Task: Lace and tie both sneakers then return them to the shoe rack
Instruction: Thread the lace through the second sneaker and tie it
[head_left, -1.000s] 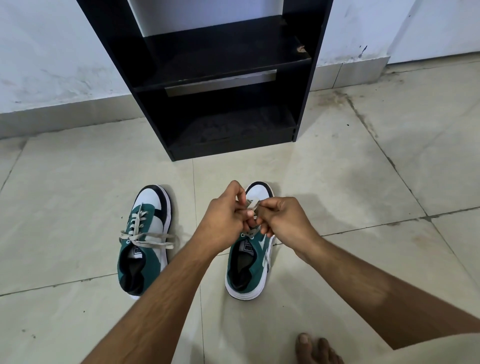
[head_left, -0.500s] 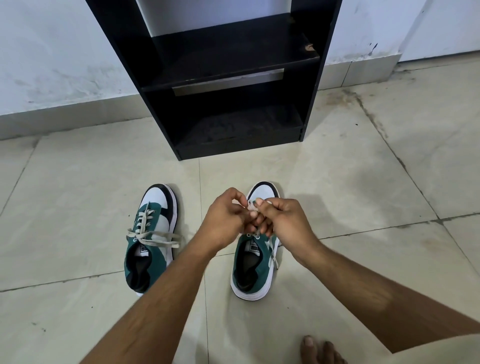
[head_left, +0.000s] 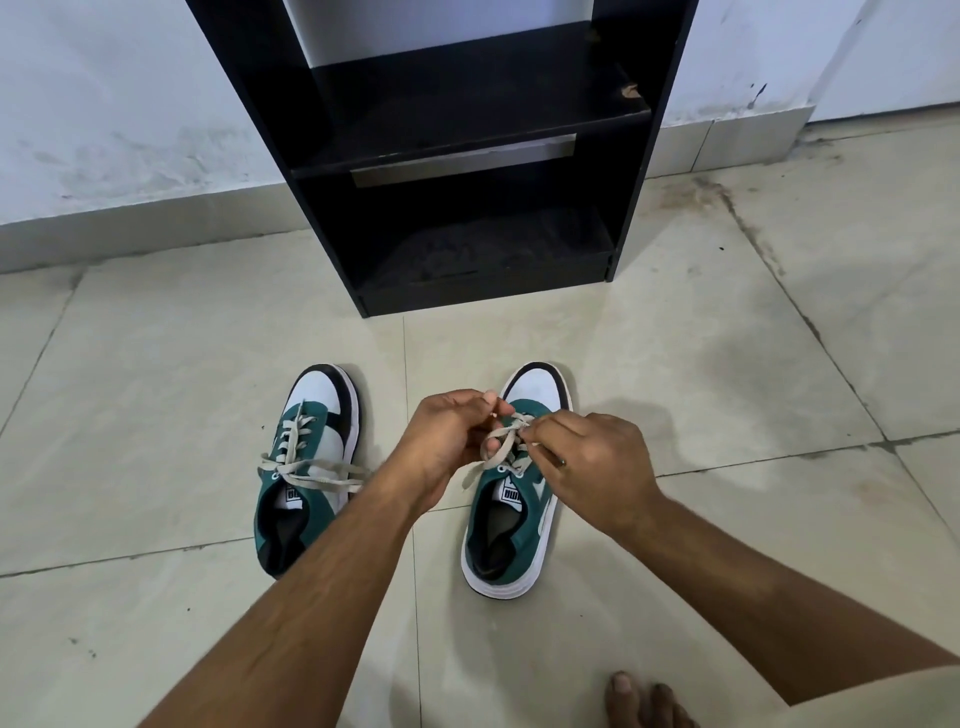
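Observation:
Two green, white and black sneakers stand on the tiled floor, toes toward the black shoe rack (head_left: 631, 171). The left sneaker (head_left: 306, 467) is laced, with its beige lace tied across the tongue. Over the right sneaker (head_left: 511, 525) both hands work its beige lace (head_left: 496, 451). My left hand (head_left: 447, 441) pinches one part of the lace above the eyelets. My right hand (head_left: 592, 462) pinches the other part, and the lace crosses between the two hands. A loose end hangs down toward the sneaker's left side.
The rack stands against a white wall with two dark shelves, the lower one near floor level. A bare foot (head_left: 644, 701) shows at the bottom right. Pale floor tiles (head_left: 156, 364) spread around the sneakers.
My hands have drawn slightly apart, and the crossed lace now shows between them. The view has shifted a little.

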